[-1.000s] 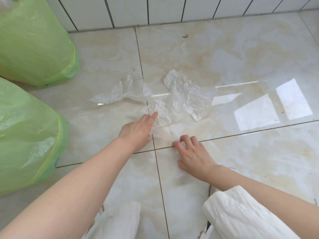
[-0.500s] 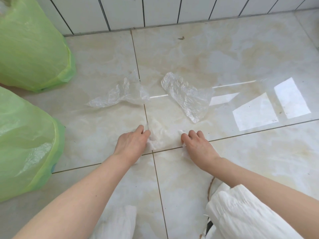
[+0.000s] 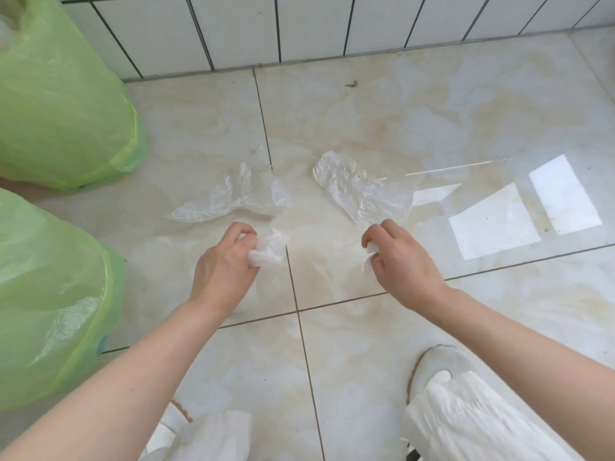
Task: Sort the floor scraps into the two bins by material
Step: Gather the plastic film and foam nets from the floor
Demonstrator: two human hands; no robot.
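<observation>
Two crumpled clear plastic film scraps lie on the marble floor tiles: one (image 3: 238, 194) left of the tile seam, another (image 3: 359, 188) to its right. My left hand (image 3: 226, 264) grips a small bunched clear plastic scrap (image 3: 268, 252) just above the floor. My right hand (image 3: 397, 257) pinches a small white scrap (image 3: 370, 252), whose material I cannot tell. Two bins lined with green bags stand at the left, one far (image 3: 63, 104) and one near (image 3: 50, 294).
A white tiled wall (image 3: 332, 24) runs along the back. My white shoe (image 3: 439, 364) and white trouser legs (image 3: 466, 424) are at the bottom. A small dark speck (image 3: 351, 83) lies near the wall. Bright window reflections sit on the floor at the right.
Both hands have closed on scraps and drawn apart, left hand to the left, right hand to the right. The piece that lay between the two larger films is now bunched in my left hand.
</observation>
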